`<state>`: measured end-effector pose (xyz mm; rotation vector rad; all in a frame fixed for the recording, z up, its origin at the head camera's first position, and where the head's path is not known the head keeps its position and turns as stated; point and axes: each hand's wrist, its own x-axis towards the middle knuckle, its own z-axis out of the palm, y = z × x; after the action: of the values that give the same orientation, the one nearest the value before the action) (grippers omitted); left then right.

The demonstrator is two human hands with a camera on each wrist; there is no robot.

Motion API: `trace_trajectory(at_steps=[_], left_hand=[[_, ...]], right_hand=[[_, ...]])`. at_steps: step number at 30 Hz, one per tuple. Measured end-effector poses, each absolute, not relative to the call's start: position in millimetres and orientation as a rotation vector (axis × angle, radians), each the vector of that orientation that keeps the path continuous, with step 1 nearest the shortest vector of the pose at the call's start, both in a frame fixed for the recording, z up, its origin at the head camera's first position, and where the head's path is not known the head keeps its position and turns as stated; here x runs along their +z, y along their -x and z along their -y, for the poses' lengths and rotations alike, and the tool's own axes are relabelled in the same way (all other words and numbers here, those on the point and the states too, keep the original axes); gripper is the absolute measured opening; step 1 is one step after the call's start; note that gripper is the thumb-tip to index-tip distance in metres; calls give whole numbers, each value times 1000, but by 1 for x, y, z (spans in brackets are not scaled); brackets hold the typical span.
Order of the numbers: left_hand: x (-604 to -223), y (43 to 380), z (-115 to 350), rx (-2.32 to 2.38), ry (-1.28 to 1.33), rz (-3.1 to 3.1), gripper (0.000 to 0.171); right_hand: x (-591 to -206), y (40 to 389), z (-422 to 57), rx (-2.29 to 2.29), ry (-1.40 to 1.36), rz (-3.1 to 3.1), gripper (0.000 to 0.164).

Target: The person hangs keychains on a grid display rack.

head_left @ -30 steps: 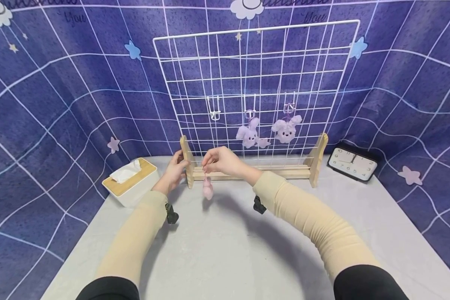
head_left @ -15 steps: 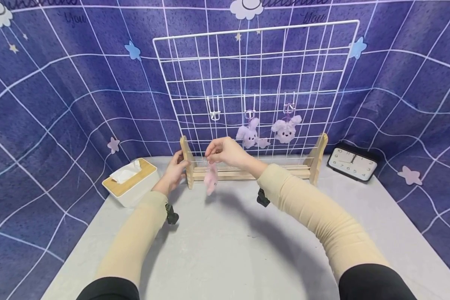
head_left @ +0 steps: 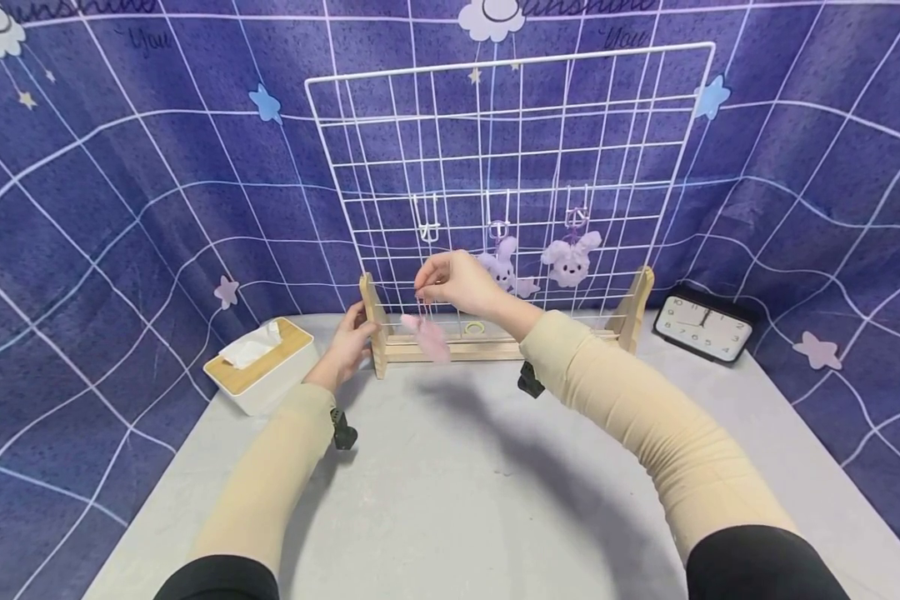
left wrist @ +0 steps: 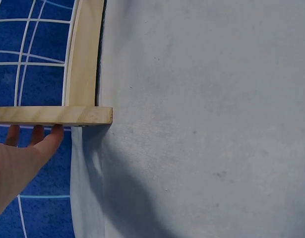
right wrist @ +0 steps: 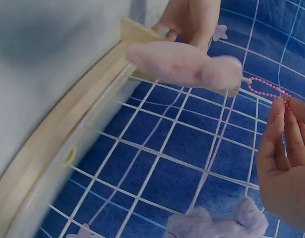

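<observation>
My right hand (head_left: 461, 283) pinches the pink bead chain (right wrist: 266, 89) of a small pink plush keychain (head_left: 430, 339). The plush swings below the fingertips, blurred, before the lower left of a white wire grid rack (head_left: 521, 154). My left hand (head_left: 347, 346) rests its fingertips on the outer face of the rack's left wooden stand (left wrist: 53, 115). To the right, a lilac plush keychain (head_left: 506, 268), partly covered by my right hand, and another lilac plush keychain (head_left: 570, 263) hang from hooks on the grid. A white hook (head_left: 429, 232) above my right hand bears nothing.
A tissue box (head_left: 262, 367) with a wooden lid stands at the left. At the right lies a black-framed clock (head_left: 705, 325). A yellow ring (head_left: 474, 328) shows near the rack's base bar. Patterned blue cloth (head_left: 157, 167) surrounds the grey table (head_left: 435, 492).
My right hand has risen and shifted slightly right, lifting the pink plush keychain, which now swings at a tilt. The yellow ring has come into sight. My left hand has stayed at the stand.
</observation>
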<state>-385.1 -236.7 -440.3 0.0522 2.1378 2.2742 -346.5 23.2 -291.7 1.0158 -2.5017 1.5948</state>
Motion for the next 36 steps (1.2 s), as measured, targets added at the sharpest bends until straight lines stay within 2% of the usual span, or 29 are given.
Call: trace_trajectory(at_steps=[36], left_hand=[[-444,387,237,2283,-72,-2146,68]], right_hand=[[-227,341,-34,1490,-945,2403,7]])
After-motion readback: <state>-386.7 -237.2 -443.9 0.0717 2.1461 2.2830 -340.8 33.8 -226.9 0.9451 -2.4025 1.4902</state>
